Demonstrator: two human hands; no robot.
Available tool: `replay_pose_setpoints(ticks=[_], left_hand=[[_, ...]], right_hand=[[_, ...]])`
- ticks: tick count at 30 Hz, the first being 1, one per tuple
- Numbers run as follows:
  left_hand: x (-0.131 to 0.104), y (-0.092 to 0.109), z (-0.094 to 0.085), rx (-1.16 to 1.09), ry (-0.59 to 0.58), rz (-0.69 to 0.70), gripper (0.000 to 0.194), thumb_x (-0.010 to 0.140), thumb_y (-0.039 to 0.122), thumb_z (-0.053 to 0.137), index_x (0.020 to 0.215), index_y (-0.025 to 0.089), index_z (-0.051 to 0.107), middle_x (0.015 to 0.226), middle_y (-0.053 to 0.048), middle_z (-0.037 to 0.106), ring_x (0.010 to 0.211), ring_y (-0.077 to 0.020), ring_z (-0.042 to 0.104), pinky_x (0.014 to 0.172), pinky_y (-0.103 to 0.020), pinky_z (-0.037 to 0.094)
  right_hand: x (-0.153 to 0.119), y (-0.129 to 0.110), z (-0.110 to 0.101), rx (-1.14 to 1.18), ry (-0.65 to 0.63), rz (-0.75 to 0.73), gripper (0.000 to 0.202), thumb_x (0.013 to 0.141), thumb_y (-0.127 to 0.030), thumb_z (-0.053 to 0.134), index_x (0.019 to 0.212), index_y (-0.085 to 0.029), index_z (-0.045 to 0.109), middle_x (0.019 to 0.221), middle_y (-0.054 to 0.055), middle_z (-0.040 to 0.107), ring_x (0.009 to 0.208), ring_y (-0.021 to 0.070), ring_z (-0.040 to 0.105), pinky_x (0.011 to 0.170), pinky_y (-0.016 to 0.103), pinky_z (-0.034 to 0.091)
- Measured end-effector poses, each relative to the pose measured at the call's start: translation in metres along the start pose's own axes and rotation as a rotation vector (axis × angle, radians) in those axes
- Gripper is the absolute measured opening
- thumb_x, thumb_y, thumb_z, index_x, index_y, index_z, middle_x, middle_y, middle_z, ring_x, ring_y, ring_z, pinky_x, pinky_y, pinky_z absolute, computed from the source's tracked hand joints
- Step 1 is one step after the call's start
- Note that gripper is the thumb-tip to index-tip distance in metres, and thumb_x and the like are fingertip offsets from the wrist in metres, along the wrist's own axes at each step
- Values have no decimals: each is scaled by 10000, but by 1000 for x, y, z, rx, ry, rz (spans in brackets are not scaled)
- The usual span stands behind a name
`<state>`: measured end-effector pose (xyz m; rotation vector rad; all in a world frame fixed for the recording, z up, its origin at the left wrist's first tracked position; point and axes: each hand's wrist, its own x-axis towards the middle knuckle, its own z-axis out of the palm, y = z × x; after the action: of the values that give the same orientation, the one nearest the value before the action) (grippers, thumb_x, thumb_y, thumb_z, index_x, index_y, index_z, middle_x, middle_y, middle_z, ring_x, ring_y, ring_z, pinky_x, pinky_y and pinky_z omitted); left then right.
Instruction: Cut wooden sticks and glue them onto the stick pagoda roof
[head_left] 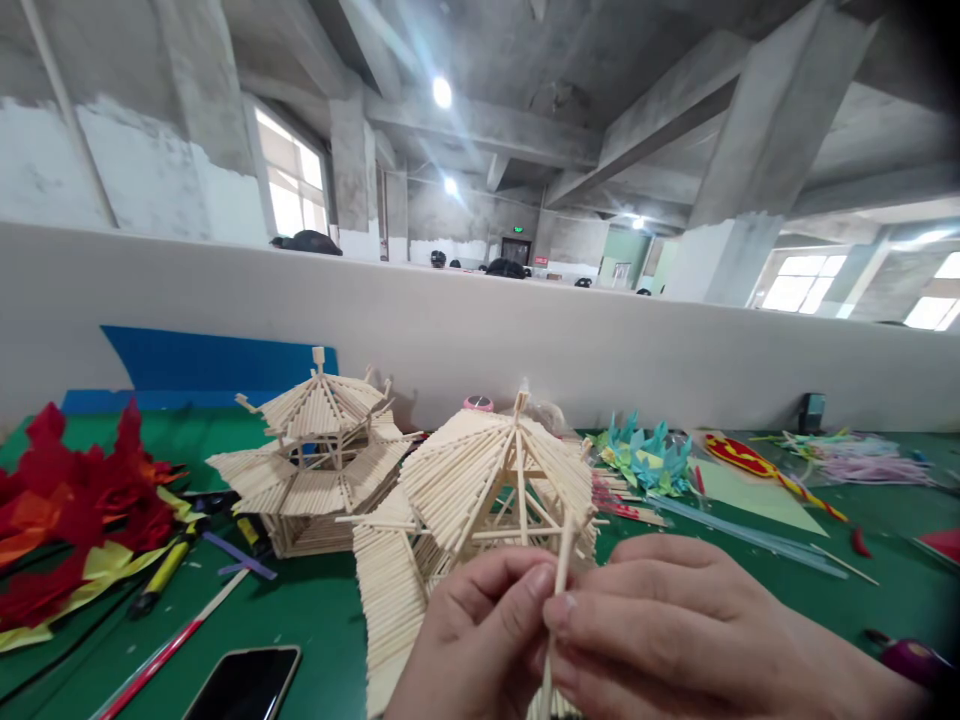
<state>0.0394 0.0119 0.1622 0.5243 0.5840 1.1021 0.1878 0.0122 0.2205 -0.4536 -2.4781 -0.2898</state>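
Both my hands pinch a thin pale wooden stick [564, 560], held nearly upright in front of a stick-built pavilion model [450, 480]. My left hand [480, 635] grips it from the left between thumb and fingers. From the right, the fingertips of my right hand [675, 620] close on the same stick. The near pavilion has a pointed roof, with an open gap in its slats showing the frame at the front right; my hands hide part of its lower tier. A second pavilion model [322, 450] with two roof tiers stands behind to the left.
Red and orange paper flowers [97, 500], a yellow-and-black tool [165, 570] and a phone [244, 685] lie on the green table at left. At right are blue paper flowers [649, 455], a red-and-yellow ornament [739, 455] and clear strips [750, 535]. A white partition [637, 350] rises behind.
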Motion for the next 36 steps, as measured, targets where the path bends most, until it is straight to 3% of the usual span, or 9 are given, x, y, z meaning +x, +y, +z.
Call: replay_pose_setpoints(ticks=[5,10,16,20,24,36], left_hand=[[3,-3,-1,-61,60,38,184,508,225,797,644,161,690,541,27,574,456,-25,453,461,-126,358],[-1,-2,-2,-74,60,96,195,543,225,778,716,171,707,574,22,576,452,-16,434,455,-120,352],[-3,0,0,-94,45,102,132,604,175,722,732,143,711,635,-7,619,528,-34,486,531,-119,415],[-2,2,0,-78,16,132,101,650,114,662,742,119,703,655,-10,623,544,-32,488,534,-107,421],[0,0,-4,-65,-7,77,84,684,89,630,736,113,691,643,-9,618,556,-40,515,550,-125,438],[-10,-3,-8,82,24,-17,56,657,169,677,711,154,671,499,37,534,449,-39,462,514,-157,389]], right_hand=[[0,8,10,-55,71,-134,283,886,-139,382,903,-136,664,784,-4,722,759,83,650,775,172,493],[-7,11,29,46,178,-42,252,889,-152,406,917,-82,647,815,44,710,844,91,613,827,178,462],[-10,11,27,-34,98,-141,238,870,-112,422,941,-58,642,901,63,705,916,134,596,862,227,471],[-12,16,25,-109,85,-209,206,833,-101,469,907,-44,652,911,81,706,861,162,625,796,252,506],[-16,22,24,-109,78,-213,187,818,-108,486,884,-51,650,897,88,708,850,182,635,722,290,533],[-14,19,18,-223,-15,-361,117,782,-167,548,808,-119,650,879,33,699,742,136,607,669,275,478]])
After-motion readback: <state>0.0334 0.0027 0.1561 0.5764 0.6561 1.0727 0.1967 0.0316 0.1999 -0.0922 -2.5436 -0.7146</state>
